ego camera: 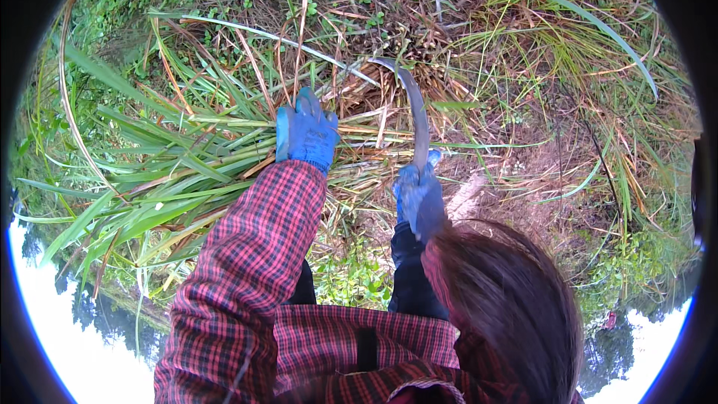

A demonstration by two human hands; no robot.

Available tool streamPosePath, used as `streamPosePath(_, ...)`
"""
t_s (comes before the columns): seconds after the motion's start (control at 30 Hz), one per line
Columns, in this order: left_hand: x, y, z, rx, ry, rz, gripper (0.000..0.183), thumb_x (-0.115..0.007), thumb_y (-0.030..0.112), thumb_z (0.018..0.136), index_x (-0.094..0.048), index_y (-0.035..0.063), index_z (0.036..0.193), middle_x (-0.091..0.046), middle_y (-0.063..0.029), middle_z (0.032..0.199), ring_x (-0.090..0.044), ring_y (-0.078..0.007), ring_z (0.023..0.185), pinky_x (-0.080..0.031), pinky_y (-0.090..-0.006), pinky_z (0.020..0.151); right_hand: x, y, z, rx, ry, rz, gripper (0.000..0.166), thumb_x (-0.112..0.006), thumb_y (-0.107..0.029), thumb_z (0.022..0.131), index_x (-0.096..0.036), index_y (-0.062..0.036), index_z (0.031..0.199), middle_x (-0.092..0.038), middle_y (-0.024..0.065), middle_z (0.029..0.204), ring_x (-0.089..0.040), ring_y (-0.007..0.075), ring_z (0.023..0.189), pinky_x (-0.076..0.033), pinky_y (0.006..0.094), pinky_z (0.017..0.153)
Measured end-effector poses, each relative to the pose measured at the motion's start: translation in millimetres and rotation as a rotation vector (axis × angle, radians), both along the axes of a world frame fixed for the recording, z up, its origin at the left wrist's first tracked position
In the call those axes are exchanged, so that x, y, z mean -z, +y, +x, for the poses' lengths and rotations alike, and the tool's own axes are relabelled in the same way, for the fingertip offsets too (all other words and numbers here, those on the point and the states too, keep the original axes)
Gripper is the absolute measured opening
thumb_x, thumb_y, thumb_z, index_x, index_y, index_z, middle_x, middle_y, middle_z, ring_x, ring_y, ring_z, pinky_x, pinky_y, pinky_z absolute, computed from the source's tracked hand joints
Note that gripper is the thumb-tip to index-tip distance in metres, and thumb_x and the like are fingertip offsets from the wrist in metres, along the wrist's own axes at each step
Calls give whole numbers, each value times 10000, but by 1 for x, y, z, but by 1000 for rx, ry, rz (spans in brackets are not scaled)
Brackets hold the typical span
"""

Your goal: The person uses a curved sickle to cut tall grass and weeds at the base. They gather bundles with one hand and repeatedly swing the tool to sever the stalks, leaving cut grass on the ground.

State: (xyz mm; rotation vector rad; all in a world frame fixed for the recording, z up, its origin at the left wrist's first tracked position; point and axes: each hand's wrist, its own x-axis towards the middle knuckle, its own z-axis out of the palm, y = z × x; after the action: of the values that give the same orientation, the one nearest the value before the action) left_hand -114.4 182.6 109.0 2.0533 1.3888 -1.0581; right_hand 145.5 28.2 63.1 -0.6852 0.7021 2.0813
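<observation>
My left hand [309, 133], in a blue work glove, is closed over the stems of a bundle of long green grass [196, 168]. The leafy ends fan out to the left, while stems emerge on the right side of the glove. A curved sickle blade [416, 106] rises from my right hand [420, 196], which is gloved in blue and slightly blurred. My right fingers wrap the sickle's handle, mostly hidden by the glove. The blade tip lies above cut stubble [364, 95], to the right of my left hand; contact cannot be told.
Standing grass [527, 39] grows at the upper right, and low green leaves [359, 275] lie between my legs. A blue shoe [435, 157] shows right beside the sickle hand. Dark hair [510, 286] hangs over part of my right arm.
</observation>
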Motion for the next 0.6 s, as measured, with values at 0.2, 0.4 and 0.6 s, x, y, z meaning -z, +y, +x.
streamPosePath(0.2, 0, 0, -1, -78, -16, -7, 593, -574, 510, 865, -499, 121, 1306, -245, -230, 1516, -305, -374, 1363, -285, -544, 1053, 66, 73, -4, -203, -180, -29, 260, -509, -342, 964, -558, -115, 846, -488, -9, 629, -526, 140, 584, -435, 272, 495)
streamPosePath(0.4, 11, -6, -6, -112, 7, -4, 726, -579, 541, 853, -371, 153, 1430, -146, -201, 1559, -160, -389, 1433, -194, -545, 1121, 40, 134, -2, -146, 62, 182, 158, -484, -237, 991, -541, -91, 970, -543, 18, 711, -550, 131, 605, -493, 268, 510)
streamPosePath(0.6, 15, -6, 2, -150, 1, -97, 718, -537, 534, 881, -340, 152, 1456, -125, -195, 1568, -160, -386, 1433, -218, -578, 1097, -70, 51, 5, -1023, -1396, 376, 195, -403, -264, 1013, -483, -135, 891, -475, -11, 678, -512, 130, 577, -422, 267, 490)
